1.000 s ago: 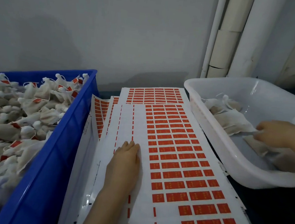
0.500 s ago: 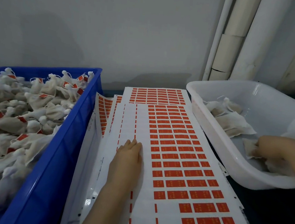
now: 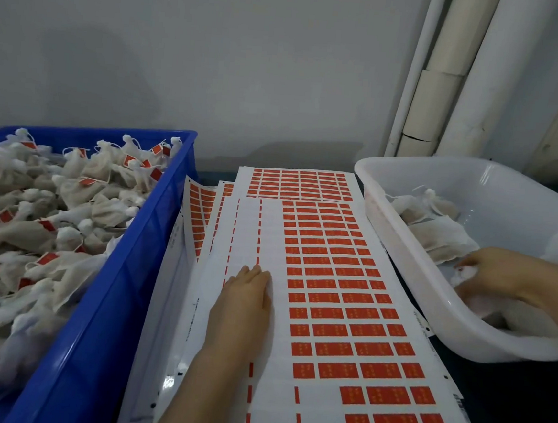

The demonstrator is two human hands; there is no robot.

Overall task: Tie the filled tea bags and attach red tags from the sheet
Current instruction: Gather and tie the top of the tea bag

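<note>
Nearer now, right hand pinches a white filled tea bag; lift it clear while flat left hand steadies the red-tagged paper sheet.

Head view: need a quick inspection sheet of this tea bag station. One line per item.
Surface: dark table, mostly covered.
Job's things: tag sheet with its left columns peeled; spare sheets beneath; white tub holding a few untagged tea bags; blue crate piled with tagged bags.
Clutter: nothing seen.
Grippers: left hand flat on the sheet; right hand in the tub, gripping a bag.
Cables: nothing seen.
Surroundings: grey wall, white pipes.
</note>
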